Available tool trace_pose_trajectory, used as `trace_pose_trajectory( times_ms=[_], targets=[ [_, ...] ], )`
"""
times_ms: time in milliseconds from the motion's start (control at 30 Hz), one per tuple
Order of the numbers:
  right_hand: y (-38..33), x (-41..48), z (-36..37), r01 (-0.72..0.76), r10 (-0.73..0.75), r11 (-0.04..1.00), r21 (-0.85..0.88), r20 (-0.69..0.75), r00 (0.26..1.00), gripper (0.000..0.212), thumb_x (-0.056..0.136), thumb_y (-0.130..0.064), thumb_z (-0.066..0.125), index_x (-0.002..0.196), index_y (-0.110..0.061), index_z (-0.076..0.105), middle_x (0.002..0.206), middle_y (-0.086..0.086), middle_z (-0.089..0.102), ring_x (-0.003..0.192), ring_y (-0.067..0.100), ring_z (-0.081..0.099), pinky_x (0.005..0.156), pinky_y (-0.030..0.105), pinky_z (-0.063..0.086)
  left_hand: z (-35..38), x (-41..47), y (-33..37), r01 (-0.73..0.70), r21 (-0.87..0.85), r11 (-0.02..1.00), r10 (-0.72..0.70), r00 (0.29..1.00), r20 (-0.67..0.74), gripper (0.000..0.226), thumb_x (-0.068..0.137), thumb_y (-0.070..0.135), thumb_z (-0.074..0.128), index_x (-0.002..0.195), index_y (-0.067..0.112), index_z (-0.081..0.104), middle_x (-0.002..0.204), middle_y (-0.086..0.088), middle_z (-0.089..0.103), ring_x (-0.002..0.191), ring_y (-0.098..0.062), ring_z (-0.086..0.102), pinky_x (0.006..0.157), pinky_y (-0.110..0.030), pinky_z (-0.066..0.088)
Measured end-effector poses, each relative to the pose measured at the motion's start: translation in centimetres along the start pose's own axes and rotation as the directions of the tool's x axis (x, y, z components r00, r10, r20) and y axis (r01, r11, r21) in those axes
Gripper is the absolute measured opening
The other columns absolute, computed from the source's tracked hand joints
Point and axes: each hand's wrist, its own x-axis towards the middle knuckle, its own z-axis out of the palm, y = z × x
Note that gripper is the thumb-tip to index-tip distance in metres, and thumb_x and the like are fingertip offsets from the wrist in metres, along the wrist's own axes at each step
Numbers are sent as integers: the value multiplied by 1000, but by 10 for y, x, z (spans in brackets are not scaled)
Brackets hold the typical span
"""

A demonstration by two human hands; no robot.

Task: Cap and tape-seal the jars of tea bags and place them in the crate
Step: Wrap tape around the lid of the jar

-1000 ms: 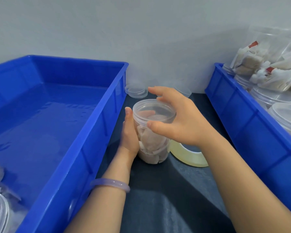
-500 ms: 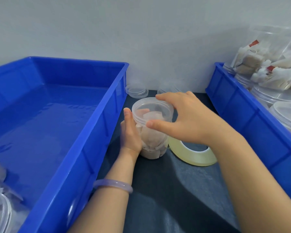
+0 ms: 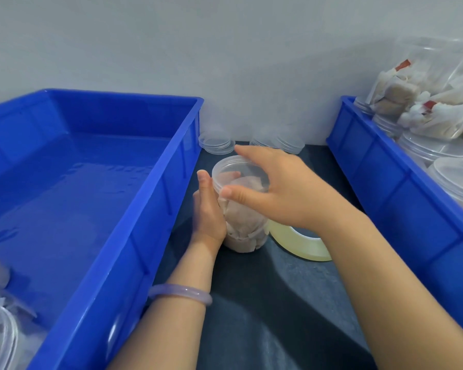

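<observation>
A clear plastic jar of tea bags [image 3: 245,227] stands on the dark mat between two blue crates. My left hand [image 3: 207,212] wraps around the jar's left side and holds it upright. My right hand [image 3: 275,189] grips the clear lid [image 3: 233,173] from above, thumb at the front rim, fingers over the far rim. A roll of clear tape [image 3: 302,243] lies flat just right of the jar, partly hidden under my right wrist. The large blue crate [image 3: 123,236] on the left is mostly bare, with a jar [image 3: 0,327] at its near left corner.
Spare clear lids [image 3: 215,144] lie against the wall behind the jar. A second blue crate [image 3: 401,198] on the right holds several clear jars [image 3: 455,180] and bags of tea bags [image 3: 422,102]. A white wall closes the back.
My right hand has turned on the lid, thumb swinging toward the front and fingers reaching further over the far rim. The left hand keeps its hold on the jar.
</observation>
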Motion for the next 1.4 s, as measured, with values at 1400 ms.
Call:
trace_pose_trajectory(
  times_ms=[1400],
  targets=[
    [32,10,3,-234,329,853,467,-133,935,65,59,-63,76,114,-34,57,111,-14,60,105,1,57,78,20,45,5,-6,36,-77,471,879,-176,864,471,97,47,48,81,132,20,45,131,1,55,120,-3,52,98,-22,45]
  ],
)
